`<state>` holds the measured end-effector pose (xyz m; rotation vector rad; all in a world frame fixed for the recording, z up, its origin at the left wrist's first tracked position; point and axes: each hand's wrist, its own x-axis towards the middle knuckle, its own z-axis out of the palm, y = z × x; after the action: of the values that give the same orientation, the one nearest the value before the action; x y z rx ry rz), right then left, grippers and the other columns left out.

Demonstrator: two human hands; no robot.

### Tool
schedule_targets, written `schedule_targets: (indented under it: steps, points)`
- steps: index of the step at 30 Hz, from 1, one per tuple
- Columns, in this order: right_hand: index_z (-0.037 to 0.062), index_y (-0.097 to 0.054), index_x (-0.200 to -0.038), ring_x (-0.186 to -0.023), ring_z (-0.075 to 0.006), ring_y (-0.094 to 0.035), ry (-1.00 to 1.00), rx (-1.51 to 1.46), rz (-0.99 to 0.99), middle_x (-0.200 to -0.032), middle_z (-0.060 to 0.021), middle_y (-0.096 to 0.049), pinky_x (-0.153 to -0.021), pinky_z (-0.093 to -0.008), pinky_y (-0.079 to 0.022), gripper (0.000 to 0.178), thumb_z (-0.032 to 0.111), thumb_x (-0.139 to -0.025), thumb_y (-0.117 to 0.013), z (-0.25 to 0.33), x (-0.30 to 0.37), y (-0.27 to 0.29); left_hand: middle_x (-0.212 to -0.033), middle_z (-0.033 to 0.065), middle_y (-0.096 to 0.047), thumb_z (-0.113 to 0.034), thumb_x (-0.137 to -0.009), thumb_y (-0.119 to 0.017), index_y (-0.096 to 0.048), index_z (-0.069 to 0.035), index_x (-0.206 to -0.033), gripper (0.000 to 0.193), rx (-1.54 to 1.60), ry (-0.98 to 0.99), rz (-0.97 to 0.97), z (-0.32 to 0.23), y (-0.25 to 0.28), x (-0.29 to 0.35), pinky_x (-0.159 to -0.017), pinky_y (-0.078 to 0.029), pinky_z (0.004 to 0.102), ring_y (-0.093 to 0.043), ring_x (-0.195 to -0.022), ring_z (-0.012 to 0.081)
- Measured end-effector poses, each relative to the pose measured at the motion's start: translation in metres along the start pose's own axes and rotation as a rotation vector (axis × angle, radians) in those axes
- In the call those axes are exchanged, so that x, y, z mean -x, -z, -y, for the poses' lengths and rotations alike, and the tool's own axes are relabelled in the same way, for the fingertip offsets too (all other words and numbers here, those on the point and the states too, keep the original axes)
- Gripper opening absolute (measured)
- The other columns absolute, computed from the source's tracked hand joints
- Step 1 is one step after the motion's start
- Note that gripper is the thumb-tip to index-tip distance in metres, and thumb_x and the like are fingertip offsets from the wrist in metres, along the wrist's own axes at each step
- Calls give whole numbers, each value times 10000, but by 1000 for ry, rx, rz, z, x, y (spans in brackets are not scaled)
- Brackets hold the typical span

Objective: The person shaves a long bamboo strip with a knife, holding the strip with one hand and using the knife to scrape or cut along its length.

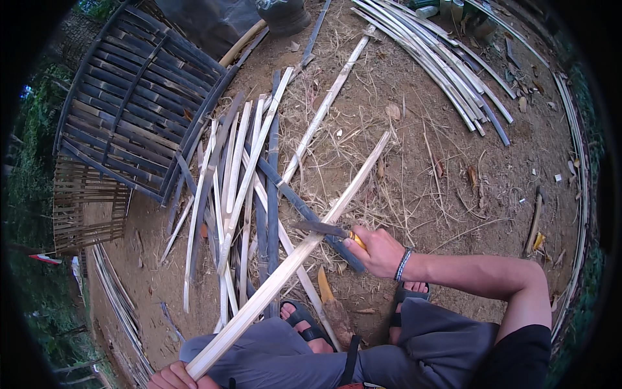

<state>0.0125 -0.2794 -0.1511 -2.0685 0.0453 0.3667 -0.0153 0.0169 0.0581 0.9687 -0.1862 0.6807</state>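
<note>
**Knife set against bamboo slat**

A long pale slat point(291, 256) is gripped at its near end by the left hand point(173, 377), slanting up over the dirt. A knife point(326, 229) is clenched in the right hand point(378, 251), blade laid across the slat. More slats point(236, 188) are heaped beside a woven basket point(133, 97).

No packages, labels, signs or screens show (only bamboo and bare ground).
</note>
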Motion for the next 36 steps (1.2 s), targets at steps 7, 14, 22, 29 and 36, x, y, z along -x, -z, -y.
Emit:
schedule_targets:
  steps: [7,14,22,29,36]
  points:
    - [12,-463,-850,-562,-403,-569,7,25,-115,-560,-213,-538,-539,-483,-443,383,384,-927,-423,-30,-16,4,-417,-28,-230,-305,-862,-348,-272,-168,-493,401,-7,41,48,6,0,3,-363,-219,223,-195,-338,92]
    - [35,-470,-835,-566,-417,-561,148,105,5,-573,-207,-547,-541,-496,-441,395,419,-919,-430,-19,-13,5,-412,-25,-229,-301,-851,-366,-273,-165,-492,395,-67,46,-72,12,-4,-1,-379,-218,229,-210,-338,96]
    - [36,-446,-838,-553,-392,-561,230,21,124,-577,-198,-541,-523,-480,-439,390,418,-921,-439,-3,7,-9,-429,-23,-244,-323,-842,-380,-294,-159,-500,389,-33,86,25,8,-8,1,-381,-213,230,-215,-353,95]
    - [36,-441,-834,-548,-399,-558,156,-126,39,-548,-192,-520,-517,-480,-438,373,399,-924,-447,7,5,-9,-433,-23,-271,-329,-838,-393,-314,-152,-501,389,25,119,57,-1,-2,0,-378,-210,232,-229,-356,91]
    - [16,-465,-825,-522,-398,-549,34,-77,18,-523,-196,-506,-517,-476,-435,411,410,-931,-421,22,5,-12,-427,-24,-269,-326,-832,-392,-326,-160,-498,379,-28,121,-14,-11,6,-3,-377,-216,235,-231,-349,100]
